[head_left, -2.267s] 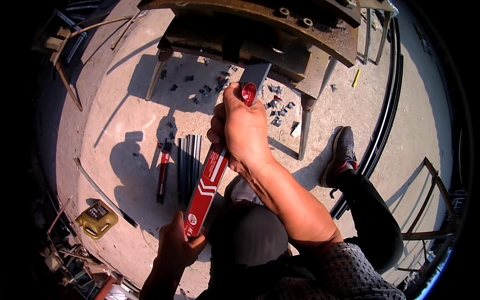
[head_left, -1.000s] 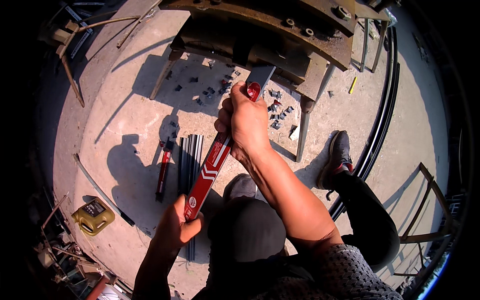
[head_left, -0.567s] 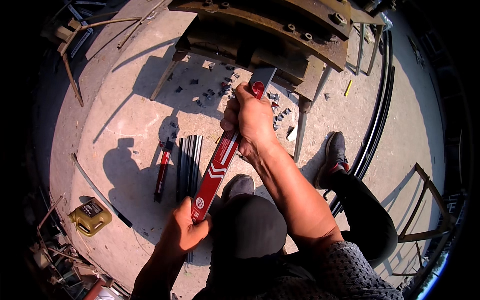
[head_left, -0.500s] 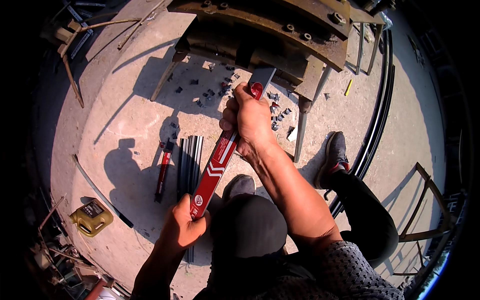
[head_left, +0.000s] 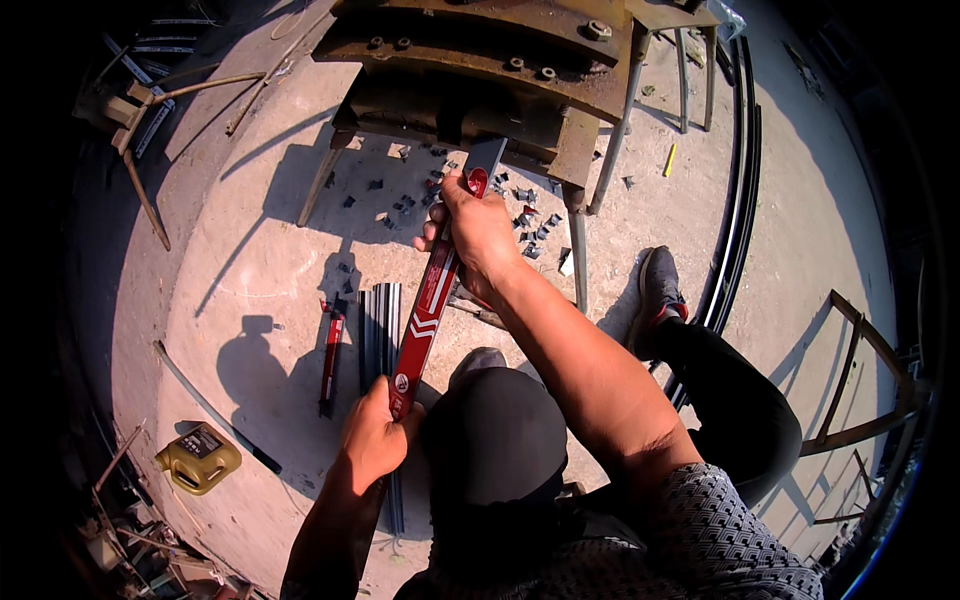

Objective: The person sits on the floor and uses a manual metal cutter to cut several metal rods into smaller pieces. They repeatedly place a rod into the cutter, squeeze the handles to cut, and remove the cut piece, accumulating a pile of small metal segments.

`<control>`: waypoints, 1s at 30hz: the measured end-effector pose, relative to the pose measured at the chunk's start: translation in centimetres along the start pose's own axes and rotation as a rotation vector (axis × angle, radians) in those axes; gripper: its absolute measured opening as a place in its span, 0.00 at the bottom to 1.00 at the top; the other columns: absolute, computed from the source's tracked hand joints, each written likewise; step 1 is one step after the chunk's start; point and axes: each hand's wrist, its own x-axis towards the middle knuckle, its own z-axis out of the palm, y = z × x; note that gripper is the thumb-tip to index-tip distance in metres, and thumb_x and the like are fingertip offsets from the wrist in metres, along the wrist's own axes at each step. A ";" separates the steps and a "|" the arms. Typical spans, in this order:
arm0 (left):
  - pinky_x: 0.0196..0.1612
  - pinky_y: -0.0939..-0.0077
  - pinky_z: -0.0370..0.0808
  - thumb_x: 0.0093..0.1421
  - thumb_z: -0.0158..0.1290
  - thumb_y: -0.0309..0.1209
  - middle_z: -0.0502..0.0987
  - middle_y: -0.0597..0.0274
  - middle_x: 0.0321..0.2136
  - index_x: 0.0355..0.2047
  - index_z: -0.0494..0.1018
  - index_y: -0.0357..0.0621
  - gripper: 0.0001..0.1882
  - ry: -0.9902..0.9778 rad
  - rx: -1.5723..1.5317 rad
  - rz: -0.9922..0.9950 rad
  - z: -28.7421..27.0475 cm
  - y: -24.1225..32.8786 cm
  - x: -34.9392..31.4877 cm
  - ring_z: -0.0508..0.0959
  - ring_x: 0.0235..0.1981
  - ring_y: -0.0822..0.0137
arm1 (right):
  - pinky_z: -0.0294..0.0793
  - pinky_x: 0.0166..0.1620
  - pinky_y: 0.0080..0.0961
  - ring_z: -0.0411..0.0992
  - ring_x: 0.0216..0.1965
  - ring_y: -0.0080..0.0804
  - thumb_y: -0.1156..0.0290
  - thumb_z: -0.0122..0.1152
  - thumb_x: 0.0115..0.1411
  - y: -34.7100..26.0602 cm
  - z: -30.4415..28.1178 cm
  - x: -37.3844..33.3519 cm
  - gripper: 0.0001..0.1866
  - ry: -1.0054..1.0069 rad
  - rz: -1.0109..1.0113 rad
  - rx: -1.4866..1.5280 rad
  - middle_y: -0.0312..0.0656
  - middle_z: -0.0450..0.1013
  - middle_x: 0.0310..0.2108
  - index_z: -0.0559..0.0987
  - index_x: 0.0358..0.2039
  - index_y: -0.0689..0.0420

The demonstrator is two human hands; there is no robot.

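A long flat metal profile with red printed film (head_left: 425, 305) slants away from me. Its bare grey far end reaches the lower edge of a rusty steel machine (head_left: 420, 110); how far it goes in is hidden. My left hand (head_left: 376, 432) is closed around the near end, thumb on top. Farther up, my right hand (head_left: 478, 232) grips the profile close to the machine, thumb along its upper face and fingertips showing past its left edge. Below them, a bundle of grey and black profiles (head_left: 380, 315) lies on the ground beside a shorter red-and-black piece (head_left: 332, 355).
Small dark metal offcuts (head_left: 530, 232) litter the ground under the machine's legs. At the left are an olive jug (head_left: 200, 458) and a dark rod (head_left: 220, 408). Long black profiles (head_left: 740, 200) and a metal frame (head_left: 850, 380) lie to the right. A yellow strip (head_left: 669, 160) lies beyond.
The view has shifted, so the machine sits farther left. The profile stands a little steeper, both hands still on it. My right hand's fingers look slightly looser.
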 end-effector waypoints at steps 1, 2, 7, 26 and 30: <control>0.35 0.61 0.73 0.61 0.59 0.29 0.77 0.48 0.26 0.36 0.68 0.35 0.11 -0.010 0.009 -0.002 0.1 -0.1 0.1 0.78 0.30 0.51 | 0.83 0.30 0.35 0.72 0.21 0.29 0.51 0.59 0.71 -0.2 -0.5 -0.4 0.19 0.008 0.009 -0.023 0.35 0.69 0.26 0.72 0.39 0.56; 0.37 0.57 0.75 0.60 0.60 0.30 0.79 0.44 0.27 0.36 0.69 0.34 0.13 -0.022 0.018 -0.003 0.2 -0.3 0.3 0.81 0.33 0.42 | 0.87 0.39 0.38 0.78 0.27 0.34 0.45 0.61 0.68 -0.2 -1.4 -0.4 0.26 -0.060 0.007 -0.082 0.38 0.73 0.30 0.73 0.45 0.59; 0.41 0.59 0.75 0.64 0.56 0.26 0.80 0.39 0.33 0.40 0.70 0.31 0.10 0.047 -0.105 0.106 0.5 -1.3 0.2 0.82 0.37 0.42 | 0.77 0.53 0.33 0.74 0.42 0.26 0.35 0.61 0.64 1.9 -7.3 -4.2 0.35 -0.120 -0.126 -0.283 0.40 0.74 0.41 0.72 0.47 0.59; 0.51 0.71 0.76 0.72 0.46 0.28 0.80 0.58 0.45 0.55 0.71 0.38 0.14 -0.060 -0.274 -0.030 0.6 -4.3 1.5 0.80 0.46 0.66 | 0.75 0.54 0.44 0.77 0.52 0.53 0.56 0.59 0.62 28.4 -36.1 -26.2 0.26 -1.034 0.876 -1.269 0.58 0.78 0.49 0.78 0.54 0.62; 0.41 0.76 0.75 0.72 0.50 0.33 0.74 0.67 0.33 0.46 0.71 0.44 0.08 0.128 -0.584 -0.389 1.6 -3.1 1.1 0.76 0.35 0.74 | 0.75 0.54 0.44 0.77 0.52 0.52 0.56 0.58 0.63 29.7 -33.8 -24.7 0.25 -1.070 0.830 -1.163 0.57 0.78 0.49 0.78 0.53 0.62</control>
